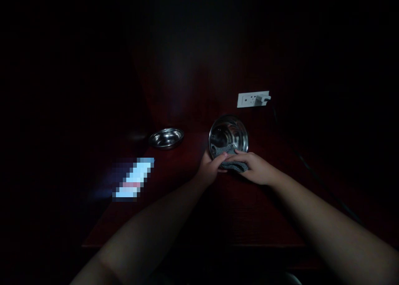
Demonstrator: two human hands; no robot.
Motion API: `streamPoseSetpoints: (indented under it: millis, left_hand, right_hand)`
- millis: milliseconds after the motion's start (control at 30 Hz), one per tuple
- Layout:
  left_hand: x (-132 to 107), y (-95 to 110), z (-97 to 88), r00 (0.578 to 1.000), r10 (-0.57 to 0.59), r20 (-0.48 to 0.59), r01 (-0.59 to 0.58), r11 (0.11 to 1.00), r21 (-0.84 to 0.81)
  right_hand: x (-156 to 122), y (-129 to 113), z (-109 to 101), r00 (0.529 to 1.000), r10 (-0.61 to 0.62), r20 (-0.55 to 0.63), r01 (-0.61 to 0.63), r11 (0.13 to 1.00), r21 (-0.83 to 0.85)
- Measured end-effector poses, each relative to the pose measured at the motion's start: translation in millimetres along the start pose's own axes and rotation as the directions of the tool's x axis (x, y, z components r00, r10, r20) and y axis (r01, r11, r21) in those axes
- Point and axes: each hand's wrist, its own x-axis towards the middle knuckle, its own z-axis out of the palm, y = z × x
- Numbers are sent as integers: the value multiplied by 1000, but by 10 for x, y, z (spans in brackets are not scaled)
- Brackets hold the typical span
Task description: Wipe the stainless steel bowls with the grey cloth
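Steel bowl [229, 133] tilted, mouth facing near side, right of dish [167, 138] on table [264, 218]. Left hand [208, 168] grips bowl's near-left side; right hand [258, 168] grasps grey cloth [235, 166] at near rim. Apparently wiping; next stroke calls for steady left hold.

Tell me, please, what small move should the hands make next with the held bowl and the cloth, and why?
Probably slide the cloth deeper into the held bowl. The left hand supports the bowl, tilted with its open side toward the camera; the right hand holds the cloth at the near rim, and much of the inside is uncovered.
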Motion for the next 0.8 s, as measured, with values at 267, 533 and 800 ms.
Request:
streamPoseSetpoints:
  millis: [267,533,800]
  left_hand:
    - [30,-2,35,989,140,-37,-141,990,-24]
    - [42,21,67,967,234,97,-229,972,-60]
    - [61,-26,26,974,221,48,-218,974,-55]
  right_hand:
    - [-8,-13,10,1000,-8,9,8,1000,21]
    - [-41,34,0,999,-32,-18,32,999,-9]
    - [-40,56,-3,999,-38,-33,36,998,-56]
